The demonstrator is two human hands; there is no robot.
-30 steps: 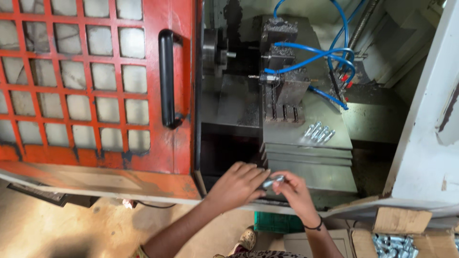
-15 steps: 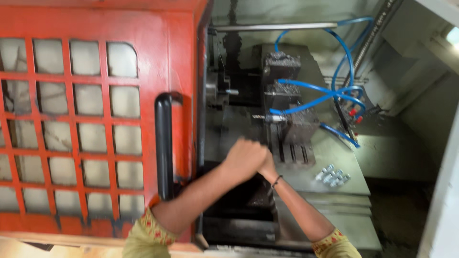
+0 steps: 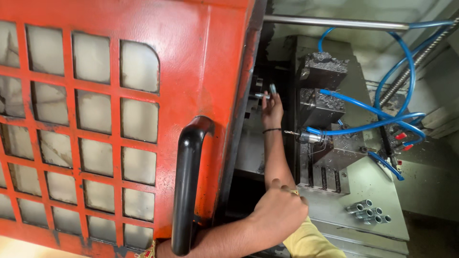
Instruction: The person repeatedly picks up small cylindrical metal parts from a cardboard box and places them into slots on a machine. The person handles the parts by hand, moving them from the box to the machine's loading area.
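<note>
Right hand pinching small shiny metal cylinder, upright.

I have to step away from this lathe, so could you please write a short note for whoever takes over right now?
Right hand: deep in the machine by the chuck, holding small metal parts.
Left hand: closed, near the front edge; what it holds cannot be told.
Red door is slid open.
A pile of metal sleeves lies on the grey bed.
Done: a part brought to the chuck.
Left: seating looks unfinished.

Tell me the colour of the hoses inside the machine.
Blue hoses, clearest in the head view.
</note>
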